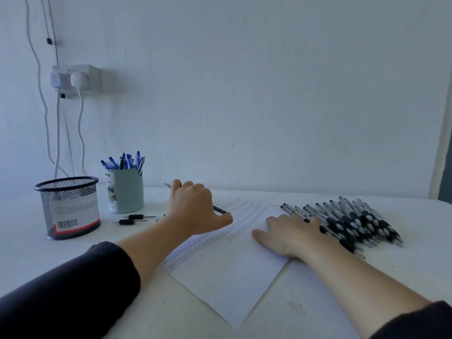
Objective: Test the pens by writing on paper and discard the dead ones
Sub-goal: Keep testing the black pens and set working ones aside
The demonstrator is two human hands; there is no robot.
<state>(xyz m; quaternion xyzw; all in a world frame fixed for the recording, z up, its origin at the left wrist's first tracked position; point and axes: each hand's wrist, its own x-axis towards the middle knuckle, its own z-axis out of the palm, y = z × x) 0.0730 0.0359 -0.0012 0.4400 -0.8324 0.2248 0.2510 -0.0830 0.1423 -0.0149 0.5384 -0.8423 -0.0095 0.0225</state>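
White paper, ruled with test marks, lies on the desk pinned flat by the right hand, fingers straight, while the left hand keeps its grip clamped on a black pen, carrying it from the sheet, probably toward the mesh cup.

It looked like a plain home or small-office desk corner. A white surface stood against a bare pale wall, with a wall socket and hanging cables at far left. A mesh pen cup, a pale blue holder full of blue pens and a printed sheet pointed to desk work.
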